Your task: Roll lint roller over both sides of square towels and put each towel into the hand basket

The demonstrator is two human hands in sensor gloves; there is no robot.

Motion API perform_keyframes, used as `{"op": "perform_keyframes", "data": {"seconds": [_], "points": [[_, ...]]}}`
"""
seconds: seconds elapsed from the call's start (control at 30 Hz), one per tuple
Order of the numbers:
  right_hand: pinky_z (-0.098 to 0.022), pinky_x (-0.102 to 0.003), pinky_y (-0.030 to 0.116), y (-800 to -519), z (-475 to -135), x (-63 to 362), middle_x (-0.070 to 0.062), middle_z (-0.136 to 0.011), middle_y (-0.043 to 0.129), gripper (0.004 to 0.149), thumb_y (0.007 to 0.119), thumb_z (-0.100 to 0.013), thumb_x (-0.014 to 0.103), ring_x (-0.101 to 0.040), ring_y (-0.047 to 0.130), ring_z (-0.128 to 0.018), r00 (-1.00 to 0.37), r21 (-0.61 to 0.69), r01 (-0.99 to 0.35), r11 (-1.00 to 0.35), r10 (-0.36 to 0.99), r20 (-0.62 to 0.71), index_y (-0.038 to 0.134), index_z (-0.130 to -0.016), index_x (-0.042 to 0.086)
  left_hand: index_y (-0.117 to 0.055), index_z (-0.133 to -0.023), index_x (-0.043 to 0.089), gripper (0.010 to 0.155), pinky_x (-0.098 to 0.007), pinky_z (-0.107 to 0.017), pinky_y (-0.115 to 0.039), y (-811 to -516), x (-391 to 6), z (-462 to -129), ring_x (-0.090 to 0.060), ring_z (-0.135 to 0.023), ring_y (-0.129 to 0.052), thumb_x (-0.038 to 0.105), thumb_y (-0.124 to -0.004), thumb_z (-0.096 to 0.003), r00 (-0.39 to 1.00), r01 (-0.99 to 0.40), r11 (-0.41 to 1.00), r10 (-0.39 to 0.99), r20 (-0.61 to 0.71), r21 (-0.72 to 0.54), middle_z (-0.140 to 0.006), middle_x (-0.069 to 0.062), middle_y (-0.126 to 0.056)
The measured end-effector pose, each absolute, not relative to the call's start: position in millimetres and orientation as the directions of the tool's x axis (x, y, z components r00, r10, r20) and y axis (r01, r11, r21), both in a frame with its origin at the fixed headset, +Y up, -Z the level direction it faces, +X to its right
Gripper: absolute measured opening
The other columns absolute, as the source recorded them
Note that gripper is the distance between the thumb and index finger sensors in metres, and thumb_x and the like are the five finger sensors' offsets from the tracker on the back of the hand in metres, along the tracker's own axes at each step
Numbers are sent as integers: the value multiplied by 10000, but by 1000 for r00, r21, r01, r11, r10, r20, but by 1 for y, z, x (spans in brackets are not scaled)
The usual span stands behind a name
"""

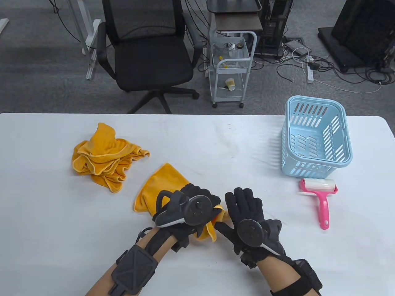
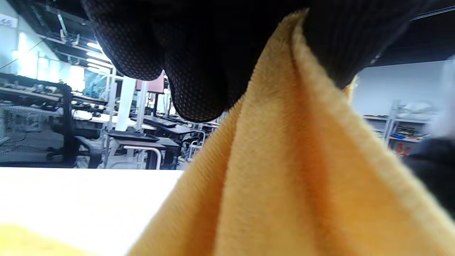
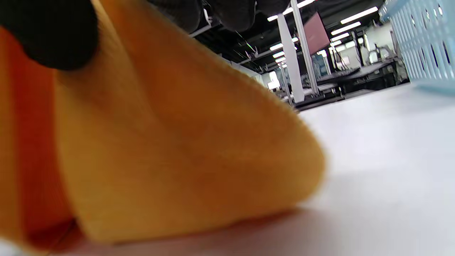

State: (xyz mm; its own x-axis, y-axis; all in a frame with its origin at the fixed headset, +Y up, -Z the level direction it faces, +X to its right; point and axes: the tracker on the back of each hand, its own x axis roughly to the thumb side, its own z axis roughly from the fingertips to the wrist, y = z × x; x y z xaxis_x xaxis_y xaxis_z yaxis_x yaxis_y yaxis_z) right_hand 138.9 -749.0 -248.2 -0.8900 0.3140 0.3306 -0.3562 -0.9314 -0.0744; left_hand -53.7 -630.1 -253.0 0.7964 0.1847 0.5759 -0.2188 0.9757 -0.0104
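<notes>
I judge I'm at the spreading step: my left hand point(image 1: 191, 200) pinches the towel point(image 1: 160, 188) on the tabletop point(image 1: 216, 148), my right hand point(image 1: 243, 209) seemingly thumb-pinching its corner, next flattening before fetching the lint roller point(image 1: 319, 192).

Left hand point(image 1: 197, 205): gloved, palm down, fingers curled in a grip on orange cloth, tracker on its back. Right hand point(image 1: 247, 212): gloved, just beside the left, fingers extended forward, thumb point(image 1: 222, 227) touching cloth edge. Both forearms strapped.
</notes>
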Motion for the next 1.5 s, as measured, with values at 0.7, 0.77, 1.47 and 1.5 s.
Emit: {"op": "perform_keyframes", "data": {"seconds": [0.7, 0.77, 1.47, 1.5], "points": [[-651, -687, 581, -603, -251, 206, -126, -929, 878, 450, 871, -501, 443, -447, 770, -919, -849, -115, -418, -901, 342, 402, 909, -873, 191, -838, -899, 340, 383, -593, -689, -728, -573, -203, -215, -276, -749, -1026, 340, -866, -516, 955, -208, 933, 129, 267, 293, -860, 26, -972], [-652, -692, 579, -580, -247, 218, -123, -914, 892, 448, 890, -486, 454, -448, 774, -917, -831, -94, -430, -898, 353, 429, 932, -839, 182, -841, -896, 339, 387, -591, -689, -732, -549, -209, -201, -266, -736, -1033, 356, -873, -511, 951, -220, 909, 119, 285, 355, -840, 29, -982], [-670, -713, 539, -544, -390, 276, -149, -1009, 792, 465, 866, -526, 395, -467, 704, -964, -652, 135, -728, -672, 739, 167, 838, -960, 233, -858, -870, 374, 379, -625, -716, -688, -503, -218, -327, -251, -739, -1014, 413, -880, -494, 956, -248, 912, 174, 238, 328, -801, 67, -983], [-673, -710, 540, -543, -399, 278, -139, -1006, 795, 459, 876, -520, 390, -458, 708, -964, -648, 71, -745, -663, 746, 155, 840, -953, 244, -857, -869, 385, 372, -630, -720, -682, -504, -215, -338, -257, -764, -1010, 399, -879, -498, 955, -254, 906, 180, 235, 339, -827, 72, -978]]}}
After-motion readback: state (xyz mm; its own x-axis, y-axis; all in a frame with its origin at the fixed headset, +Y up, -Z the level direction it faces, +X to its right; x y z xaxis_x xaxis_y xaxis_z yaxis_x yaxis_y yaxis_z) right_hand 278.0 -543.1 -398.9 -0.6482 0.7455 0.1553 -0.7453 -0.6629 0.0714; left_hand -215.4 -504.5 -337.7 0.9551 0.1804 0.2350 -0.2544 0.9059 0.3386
